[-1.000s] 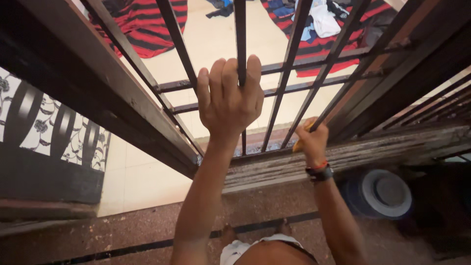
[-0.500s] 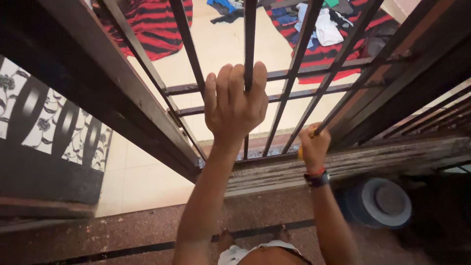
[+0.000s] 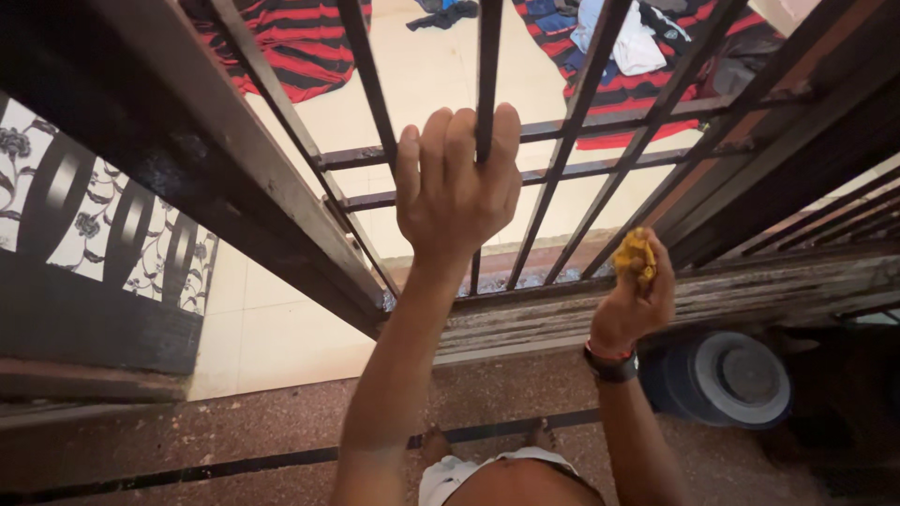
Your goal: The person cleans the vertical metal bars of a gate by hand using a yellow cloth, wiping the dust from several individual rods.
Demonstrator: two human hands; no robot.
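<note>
Yellow cloth (image 3: 636, 255) — bunched in right hand (image 3: 634, 305) — now off the bar (image 3: 487, 84) the left hand (image 3: 457, 183) still grips.

Both arms are reaching upward.
The left hand (image 3: 457, 183) is curling closed in a grip; the right hand (image 3: 636, 295) is clenching, wrist bent.

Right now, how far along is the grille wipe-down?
Done: cannot tell; no bar looks clearly cleaner than another. In hand: the left hand grips a vertical bar of the grille, and the right hand holds a yellow cloth bunched near the lower bars by the wooden sill. Left: the cloth touches no bar, and the sill looks grimy.
</note>
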